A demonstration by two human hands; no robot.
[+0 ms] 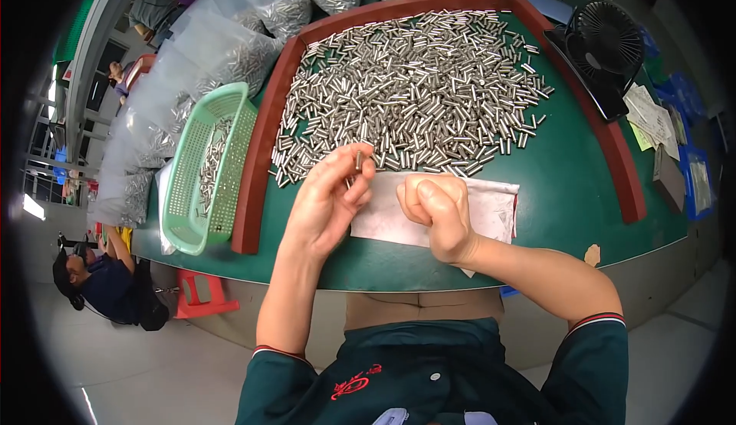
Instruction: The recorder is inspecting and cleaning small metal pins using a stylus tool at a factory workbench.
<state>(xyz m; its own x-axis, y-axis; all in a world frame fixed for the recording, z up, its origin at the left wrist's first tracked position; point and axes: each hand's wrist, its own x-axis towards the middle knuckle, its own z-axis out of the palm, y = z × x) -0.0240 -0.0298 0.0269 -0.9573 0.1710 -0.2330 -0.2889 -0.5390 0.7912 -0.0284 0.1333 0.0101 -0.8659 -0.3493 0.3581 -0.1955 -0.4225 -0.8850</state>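
Between the thumb and fingertips of my left hand (331,195) is a small metal pin (359,161), held upright just in front of a wide heap of metal pins (414,80). My right hand (441,214) is closed in a fist over a pale folded cloth (491,206); whatever its fingers hold is hidden. The cloth lies on the green tabletop (567,157), along the near side of the heap. Both hands are apart from each other.
A dark red wooden frame (261,157) borders the heap. Left of it stands a green basket (172,172) with pins inside. Clear bags of pins (230,49) line the far left. A black fan (609,38) stands at right. A person (107,279) sits at lower left.
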